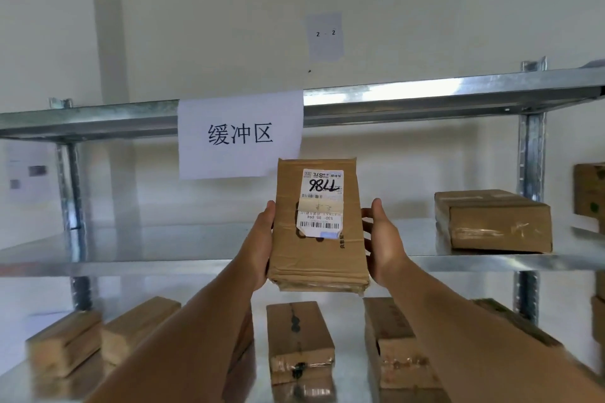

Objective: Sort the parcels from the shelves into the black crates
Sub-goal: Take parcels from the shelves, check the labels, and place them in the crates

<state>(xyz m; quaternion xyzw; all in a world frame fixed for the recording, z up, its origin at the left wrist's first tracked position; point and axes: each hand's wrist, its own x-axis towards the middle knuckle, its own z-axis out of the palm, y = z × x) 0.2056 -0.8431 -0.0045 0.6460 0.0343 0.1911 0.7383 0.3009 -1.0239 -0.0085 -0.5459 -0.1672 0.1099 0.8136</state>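
I hold a brown cardboard parcel point(319, 258) in front of the metal shelf, tilted up so its top faces me. A white shipping label with "7786" handwritten upside down is stuck on it. My left hand point(262, 242) grips its left side and my right hand point(383, 242) grips its right side. Another cardboard parcel point(494, 221) lies on the middle shelf point(147, 249) at the right. Several more parcels point(299, 340) lie on the lower shelf below my arms. No black crate is in view.
A paper sign point(240, 134) with Chinese characters hangs from the upper shelf beam point(425, 101). Metal uprights point(532, 154) stand left and right. More boxes point(591, 190) sit at the far right edge. A small "2-2" paper is on the wall behind.
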